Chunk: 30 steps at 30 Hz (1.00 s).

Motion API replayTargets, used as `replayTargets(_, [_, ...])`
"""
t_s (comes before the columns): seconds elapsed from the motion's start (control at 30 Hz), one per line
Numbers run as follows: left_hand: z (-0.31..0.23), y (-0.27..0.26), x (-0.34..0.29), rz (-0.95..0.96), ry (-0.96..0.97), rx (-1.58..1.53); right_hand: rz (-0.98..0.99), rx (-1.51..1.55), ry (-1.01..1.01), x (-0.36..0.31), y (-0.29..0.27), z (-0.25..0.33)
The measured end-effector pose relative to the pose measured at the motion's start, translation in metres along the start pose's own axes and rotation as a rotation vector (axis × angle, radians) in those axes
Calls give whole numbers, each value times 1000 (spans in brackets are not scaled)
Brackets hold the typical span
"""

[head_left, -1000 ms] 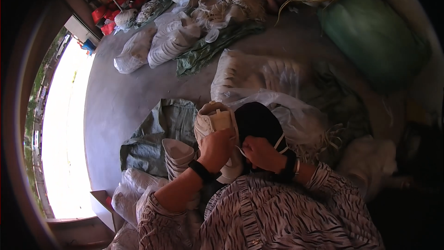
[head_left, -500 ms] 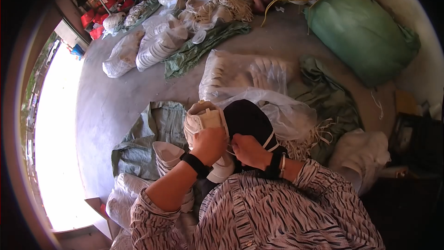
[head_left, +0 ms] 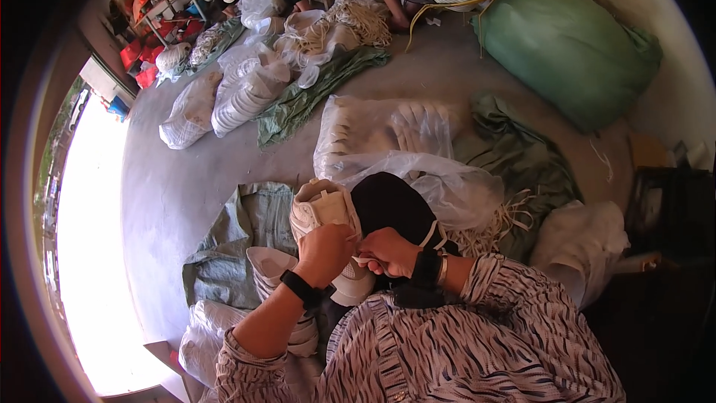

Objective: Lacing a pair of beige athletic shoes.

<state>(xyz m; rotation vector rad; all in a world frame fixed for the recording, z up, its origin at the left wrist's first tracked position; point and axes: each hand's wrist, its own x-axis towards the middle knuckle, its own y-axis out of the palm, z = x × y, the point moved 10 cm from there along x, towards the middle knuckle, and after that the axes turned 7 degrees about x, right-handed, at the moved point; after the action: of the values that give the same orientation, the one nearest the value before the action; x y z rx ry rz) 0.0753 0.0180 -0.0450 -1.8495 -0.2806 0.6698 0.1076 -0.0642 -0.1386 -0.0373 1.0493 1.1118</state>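
Observation:
A cream sneaker upper rests on my lap, its toe end down toward my body. My left hand lies over the middle of it, thumb and fingers pinched together at its right edge; what they hold is hidden. Close beside it, my right hand is closed on a white shoelace, of which a short piece shows below the fingers. Another white lace lies across my dark-clad right knee. Several nested pale shoe uppers are stacked left of my left forearm.
Ahead lies a clear plastic bag of pale uppers, with a bundle of loose laces to its right. A big green sack stands at far right. More bags lie far left, near seated people. A bright doorway is at left.
My right hand has moved slightly left and turned, so a white lace piece now shows at its fingers. The shoe upper sits a little lower in view, and the whole view has shifted.

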Motion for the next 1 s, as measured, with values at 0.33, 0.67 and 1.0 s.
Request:
replayTargets(0.33, [39,-4,-14,-227,-93,-906,56,-1408,-1130,-48,56,88])
replayTargets(0.67, [22,-8,19,-257,-135,-820,321,-1761,-1106,-29,56,71])
replayTargets(1.0, [-4,14,32,145,294,-123,399,-1641,-1149,-51,56,79])
